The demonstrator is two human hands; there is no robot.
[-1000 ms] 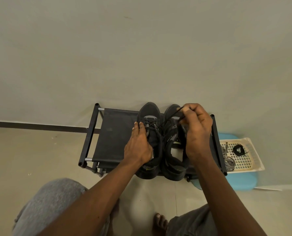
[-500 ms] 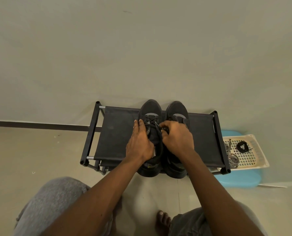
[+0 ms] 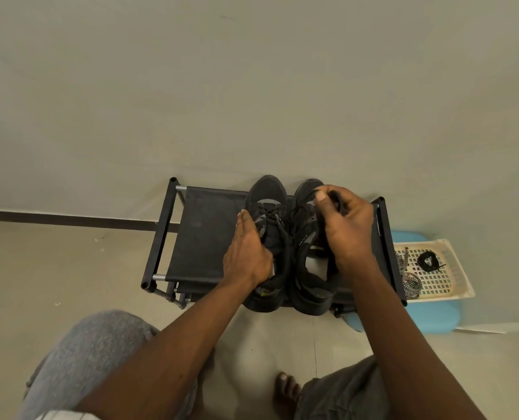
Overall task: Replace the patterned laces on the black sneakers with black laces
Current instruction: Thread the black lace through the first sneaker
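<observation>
Slippage worries me: right grip (image 3: 347, 228) pinching the lace (image 3: 336, 202), left grip (image 3: 246, 253) flat on the left shoe (image 3: 267, 189), a hard tug could unthread it.

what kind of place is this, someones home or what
Probably a home, perhaps an entryway: a low black shoe rack against a plain wall, a tiled floor, and a plastic basket beside the rack.

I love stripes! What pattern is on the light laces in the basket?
Black-and-white stripes on the laces, seen best in the head view.
</observation>
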